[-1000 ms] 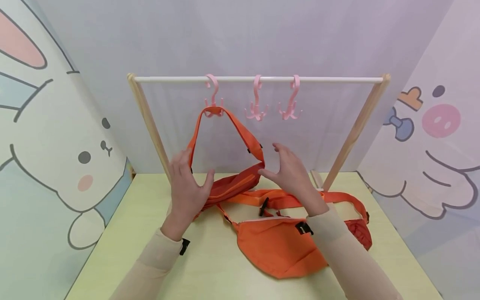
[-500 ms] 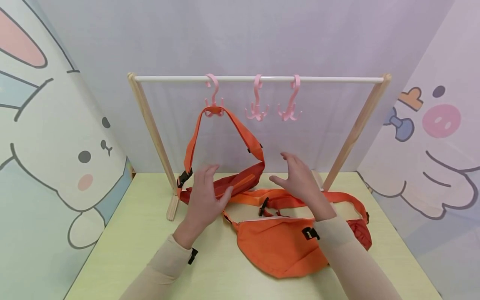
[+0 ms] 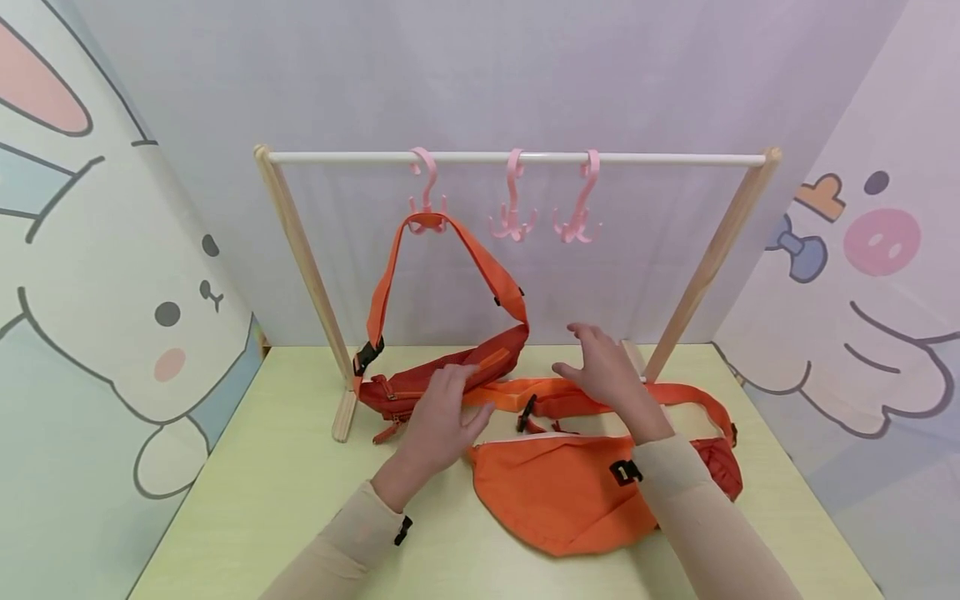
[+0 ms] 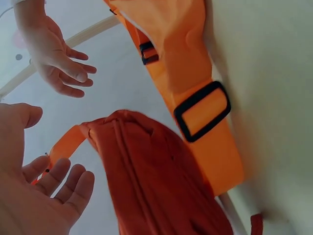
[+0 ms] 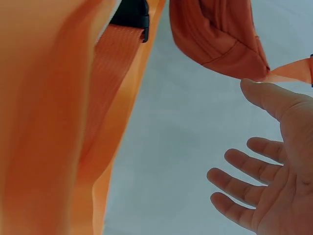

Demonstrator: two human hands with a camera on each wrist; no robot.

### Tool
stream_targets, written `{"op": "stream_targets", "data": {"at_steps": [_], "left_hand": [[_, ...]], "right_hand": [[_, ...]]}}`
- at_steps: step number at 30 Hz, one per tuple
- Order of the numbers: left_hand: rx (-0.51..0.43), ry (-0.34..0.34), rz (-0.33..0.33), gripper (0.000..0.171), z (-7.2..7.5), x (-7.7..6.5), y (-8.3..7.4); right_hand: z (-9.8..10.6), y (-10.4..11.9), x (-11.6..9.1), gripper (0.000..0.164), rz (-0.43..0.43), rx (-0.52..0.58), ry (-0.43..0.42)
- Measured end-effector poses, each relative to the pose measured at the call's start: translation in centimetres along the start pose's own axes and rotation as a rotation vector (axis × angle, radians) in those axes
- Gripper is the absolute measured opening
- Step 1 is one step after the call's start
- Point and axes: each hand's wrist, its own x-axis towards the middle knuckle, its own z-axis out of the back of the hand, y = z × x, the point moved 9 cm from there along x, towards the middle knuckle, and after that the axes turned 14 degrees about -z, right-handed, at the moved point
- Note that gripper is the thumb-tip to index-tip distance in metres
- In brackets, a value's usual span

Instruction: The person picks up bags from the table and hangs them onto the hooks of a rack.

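Observation:
A dark red waist bag [image 3: 420, 382] hangs by its orange strap [image 3: 480, 254] from the leftmost pink hook [image 3: 427, 196], its body tilted down to the left near the tabletop. My left hand [image 3: 438, 425] is in front of that bag with loose fingers, holding nothing. In the left wrist view its fingers [image 4: 78, 191] stand apart from the red fabric. My right hand [image 3: 609, 371] hovers to the right of the bag, fingers spread and nothing held. Below it lies an orange waist bag [image 3: 555, 492] on the table, partly hidden by my right sleeve.
A white rod [image 3: 660, 158] on wooden legs [image 3: 708, 267] spans the back. Two more pink hooks, one central [image 3: 513, 204] and one to its right [image 3: 581, 204], carry nothing. Another dark red bag [image 3: 722, 467] lies at the right on the pale table [image 3: 247, 500].
My left hand has moved right and down, away from the hanging bag's left strap, uncovering its black buckle. My right hand has drawn slightly right and down. The red bag stays hanging.

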Motion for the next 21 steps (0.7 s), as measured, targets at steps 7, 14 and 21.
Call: {"op": "stream_targets", "data": {"at_steps": [7,14,21], "left_hand": [[-0.027,0.095,0.064,0.057,-2.6,-0.7,0.1],[-0.08,0.198,0.125,0.059,-5.1,-1.5,0.6],[-0.084,0.308,0.172,0.066,-7.1,-2.3,1.1]], "right_hand": [[-2.4,-1.2,1.2,0.066,-0.007,-0.075,0.058],[-4.8,-2.1,1.9,0.055,0.005,-0.149,0.107],[-6.5,-2.1,2.1,0.04,0.059,-0.192,0.148]]}}
